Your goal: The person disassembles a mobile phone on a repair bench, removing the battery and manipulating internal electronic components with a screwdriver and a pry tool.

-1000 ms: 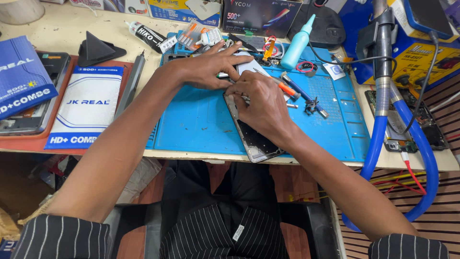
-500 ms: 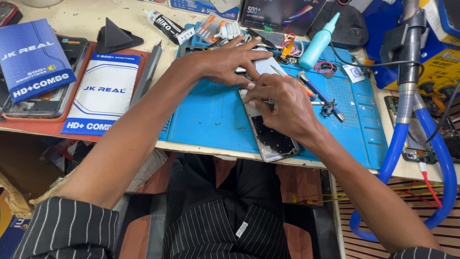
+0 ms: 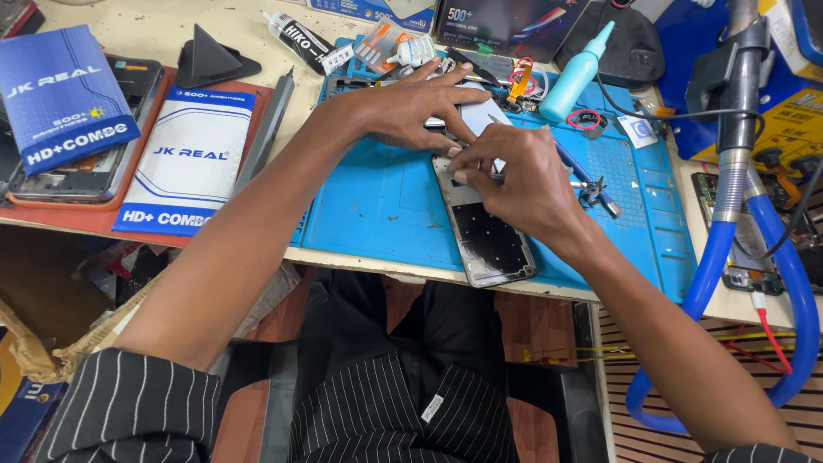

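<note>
Nearest me are my lap in dark striped cloth and the front edge of a cluttered bench. On that edge lies a blue mat [image 3: 377,206], and on the mat rests an opened phone frame [image 3: 485,236], its dark inner panel facing up and its lower end reaching almost to the mat's near edge. My right hand [image 3: 523,176] sits on the frame's upper part, fingers curled and pressed together, fingertips pinching at something small at the frame's top; I cannot tell what it is. Just beyond, my left hand [image 3: 410,107] lies flat across the frame's far end, fingers spread, the fingertips touching those of my right hand. To the right of my hands lies a screwdriver [image 3: 587,176] on the mat. Far left, two blue and white boxes [image 3: 184,163] lie on a red tray. At the back of the bench stand a teal squeeze bottle [image 3: 576,73] and a black glue tube [image 3: 296,34], well apart. On the right a blue hose [image 3: 711,257] loops down off the bench.
</note>
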